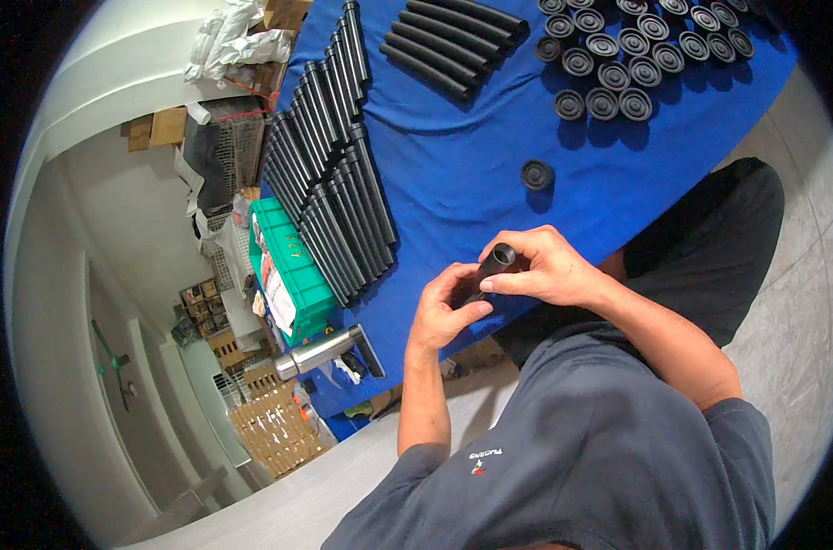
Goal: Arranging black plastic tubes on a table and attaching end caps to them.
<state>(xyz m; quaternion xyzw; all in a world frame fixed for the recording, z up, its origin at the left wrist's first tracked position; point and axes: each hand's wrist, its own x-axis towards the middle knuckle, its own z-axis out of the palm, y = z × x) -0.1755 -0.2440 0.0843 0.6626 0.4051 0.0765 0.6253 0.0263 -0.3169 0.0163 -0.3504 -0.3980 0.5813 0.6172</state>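
A short black tube (500, 260) is held between my two hands at the table's near edge, its open round end tilted up toward me. My right hand (552, 268) grips it near that end, thumb in front and fingers behind. My left hand (446, 310) is closed around its lower part, which is mostly hidden by the fingers. Just beyond my hands, a lone black round ribbed cap-like piece (537, 174) stands on the blue cloth (453, 183).
Many black tubes (329, 174) lie in stacked rows at the left, more tubes (449, 41) at the back. Similar round pieces (602, 103) stand grouped at the far right. A green crate (297, 266) and a steel flask (317, 354) sit by the left edge.
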